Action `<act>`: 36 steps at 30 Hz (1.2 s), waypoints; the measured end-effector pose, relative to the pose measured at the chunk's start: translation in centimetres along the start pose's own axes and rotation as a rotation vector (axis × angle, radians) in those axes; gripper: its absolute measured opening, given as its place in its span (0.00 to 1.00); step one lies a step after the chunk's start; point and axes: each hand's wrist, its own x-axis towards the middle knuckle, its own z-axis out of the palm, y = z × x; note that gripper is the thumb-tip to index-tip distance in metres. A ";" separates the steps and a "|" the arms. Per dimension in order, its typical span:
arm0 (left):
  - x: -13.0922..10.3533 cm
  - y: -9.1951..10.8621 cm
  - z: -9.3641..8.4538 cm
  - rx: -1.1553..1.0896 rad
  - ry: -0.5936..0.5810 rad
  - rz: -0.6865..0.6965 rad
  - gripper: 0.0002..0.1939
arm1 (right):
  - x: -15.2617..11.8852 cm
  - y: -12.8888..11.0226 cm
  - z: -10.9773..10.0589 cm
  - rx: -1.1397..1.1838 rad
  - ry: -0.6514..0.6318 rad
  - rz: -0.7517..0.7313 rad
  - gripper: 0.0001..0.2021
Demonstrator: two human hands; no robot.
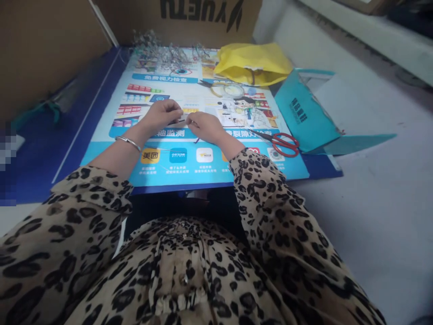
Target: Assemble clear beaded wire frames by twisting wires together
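Note:
Over the middle of the printed sheet (pixel 189 174), my left hand (pixel 163 115) and my right hand (pixel 204 126) face each other with fingertips almost meeting. Both are closed in a pinch. Something thin and dark shows between the fingertips, too small to name. A fine thread-like line (pixel 165 150) lies over the sheet below my left hand. To the right of my right hand are red-handled scissors (pixel 285 144), blades toward the hand. Beyond it lie a tool with dark jaws (pixel 205 84) and a round, pale roll (pixel 234 91).
A heap of thin, wiry strands (pixel 162 52) covers the back left. At the back right sits a yellow bag (pixel 253 61), with an open teal box (pixel 301 113) nearer on the right. Cardboard (pixel 135 22) walls in the back and left.

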 end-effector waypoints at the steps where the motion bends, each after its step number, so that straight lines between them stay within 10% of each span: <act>1: 0.0 0.0 0.0 0.007 -0.003 0.004 0.05 | 0.1 0.0 0.0 0.006 0.003 -0.001 0.12; 36: 0.0 -0.1 -0.1 -0.018 -0.001 -0.074 0.05 | 0.4 0.5 0.1 0.066 0.011 0.009 0.13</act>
